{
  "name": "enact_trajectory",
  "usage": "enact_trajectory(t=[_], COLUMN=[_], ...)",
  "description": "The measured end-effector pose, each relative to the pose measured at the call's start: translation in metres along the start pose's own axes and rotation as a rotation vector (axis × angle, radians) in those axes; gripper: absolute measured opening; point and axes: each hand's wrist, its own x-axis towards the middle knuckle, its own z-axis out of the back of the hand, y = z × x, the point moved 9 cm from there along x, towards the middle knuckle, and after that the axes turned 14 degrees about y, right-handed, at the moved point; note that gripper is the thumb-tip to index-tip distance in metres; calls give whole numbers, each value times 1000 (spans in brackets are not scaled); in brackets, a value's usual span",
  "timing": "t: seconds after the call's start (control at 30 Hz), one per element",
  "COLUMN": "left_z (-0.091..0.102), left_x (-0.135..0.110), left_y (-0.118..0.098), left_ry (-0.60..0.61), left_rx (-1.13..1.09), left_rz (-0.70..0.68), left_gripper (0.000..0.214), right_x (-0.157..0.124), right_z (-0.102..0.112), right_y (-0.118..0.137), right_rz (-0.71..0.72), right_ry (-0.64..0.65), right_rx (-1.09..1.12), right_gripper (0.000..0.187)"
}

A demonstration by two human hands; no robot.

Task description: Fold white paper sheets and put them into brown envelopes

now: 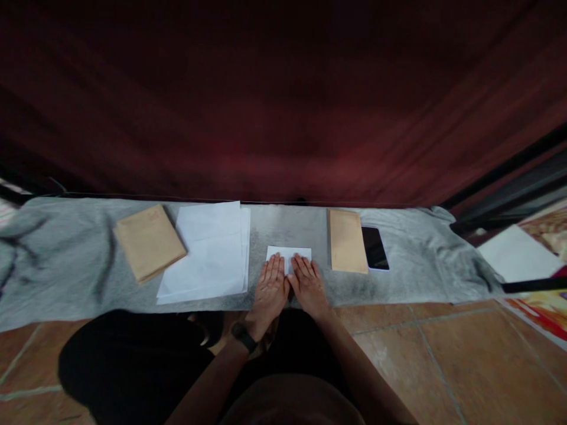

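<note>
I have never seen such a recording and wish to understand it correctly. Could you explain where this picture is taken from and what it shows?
No machine appears: a camera worn on the person's head looks forward and down at two bare hands. The left hand and right hand rest flat on a small white paper; neither grips anything. It lies on a grey cloth. To the left are larger white sheets, partly overlapped by a brown paper packet; to the right, a second brown packet and a phone.

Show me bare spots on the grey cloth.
Grey cloth is bare right of the phone, between the small paper and right brown packet, and, though rumpled, left of the left packet. Crowded: that packet overlapping white sheets; left hand and right hand on that paper.
</note>
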Motion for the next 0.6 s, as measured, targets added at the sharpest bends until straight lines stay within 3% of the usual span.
enact_trajectory(t=[0.23, 0.6], left_z=[11, 15], left_x=[-3, -14], left_y=[21, 27], left_ry=[-42, -118], left_rx=[0, -26], left_rz=[65, 161], left_gripper=[56, 59], right_x=[-8, -25], right_z=[0, -5], right_y=[-17, -38], right_rz=[-58, -114], right_ry=[-72, -134], right_rx=[-32, -75], right_gripper=[52, 55])
